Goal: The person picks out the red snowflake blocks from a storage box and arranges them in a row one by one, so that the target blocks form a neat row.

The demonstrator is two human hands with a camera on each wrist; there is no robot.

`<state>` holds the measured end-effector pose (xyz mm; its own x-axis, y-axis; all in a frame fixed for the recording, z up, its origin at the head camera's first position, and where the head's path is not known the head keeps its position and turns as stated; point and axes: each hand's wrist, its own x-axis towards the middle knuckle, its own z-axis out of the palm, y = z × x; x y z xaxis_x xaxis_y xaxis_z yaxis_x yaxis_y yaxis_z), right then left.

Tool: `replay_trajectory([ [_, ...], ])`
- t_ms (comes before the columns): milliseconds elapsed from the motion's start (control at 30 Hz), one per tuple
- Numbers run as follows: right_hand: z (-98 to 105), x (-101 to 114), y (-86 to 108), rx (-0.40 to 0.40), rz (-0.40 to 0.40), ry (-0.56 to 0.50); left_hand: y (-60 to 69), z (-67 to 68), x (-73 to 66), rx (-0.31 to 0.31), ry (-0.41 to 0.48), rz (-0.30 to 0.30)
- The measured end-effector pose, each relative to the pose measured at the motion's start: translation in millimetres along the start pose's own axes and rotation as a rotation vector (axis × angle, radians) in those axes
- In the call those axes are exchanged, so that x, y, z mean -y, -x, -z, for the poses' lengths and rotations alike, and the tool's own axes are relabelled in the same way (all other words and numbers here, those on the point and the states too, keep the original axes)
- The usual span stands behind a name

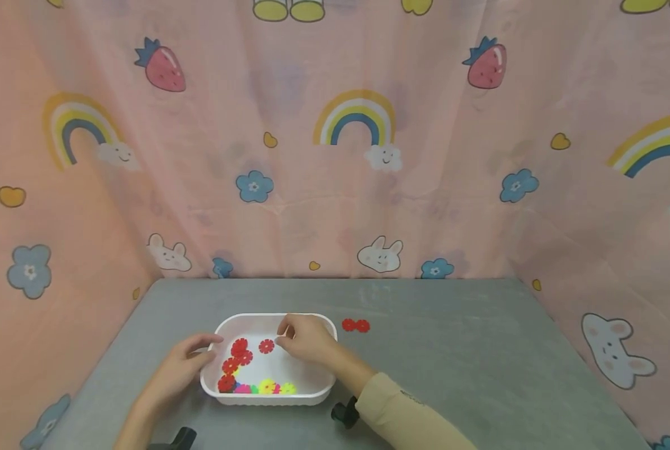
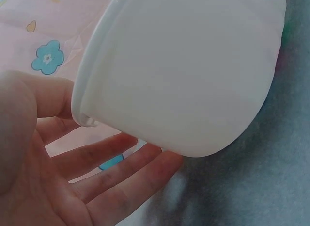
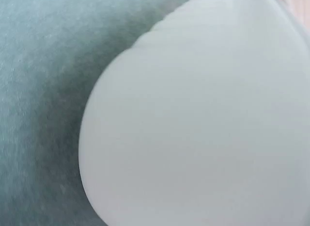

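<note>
A white tray (image 1: 270, 400) with rounded corners stands on the grey table. My left hand (image 1: 180, 365) holds its left rim; in the left wrist view, the left hand's fingers (image 2: 116, 158) touch the outside of the wall. Over the tray's right half is my right hand (image 1: 307, 337), fingers bent down inside. Just left of its fingertips lies a red flower-shaped piece (image 1: 266, 346); whether the fingers pinch anything is hidden. More red flower pieces (image 1: 239, 347) lie along the tray's left side. The right wrist view shows only the tray's outer wall (image 3: 193, 129) and table, no hand.
Two red flower pieces (image 1: 355, 325), side by side, lie on the table (image 1: 453, 362) right of the tray. Yellow, pink and green pieces (image 1: 267, 386) line the tray's near edge. Behind the table hangs a pink patterned curtain (image 1: 335, 206).
</note>
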<state>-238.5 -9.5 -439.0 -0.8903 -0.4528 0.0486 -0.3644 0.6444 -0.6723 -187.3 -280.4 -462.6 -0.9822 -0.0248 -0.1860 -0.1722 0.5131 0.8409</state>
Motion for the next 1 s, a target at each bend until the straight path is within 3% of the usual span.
replay_trajectory([
  [167, -11.2, 0.5, -4.7, 0.037, -0.022, -0.030, 0.8, -0.2, -1.8, -0.003, -0.001, -0.015],
  [400, -17.7, 2.7, -8.4, 0.077, -0.042, 0.013, 0.3, -0.3, -2.0, 0.003, 0.006, -0.027],
  [633, -28.1, -1.6, -14.0, 0.134, -0.084, 0.024, 0.8, 1.1, -3.6, 0.011, 0.013, -0.001],
  [1000, -31.7, 4.1, -14.3, 0.146, -0.110, 0.022, 0.9, 1.6, -3.7, 0.008, -0.002, -0.017],
])
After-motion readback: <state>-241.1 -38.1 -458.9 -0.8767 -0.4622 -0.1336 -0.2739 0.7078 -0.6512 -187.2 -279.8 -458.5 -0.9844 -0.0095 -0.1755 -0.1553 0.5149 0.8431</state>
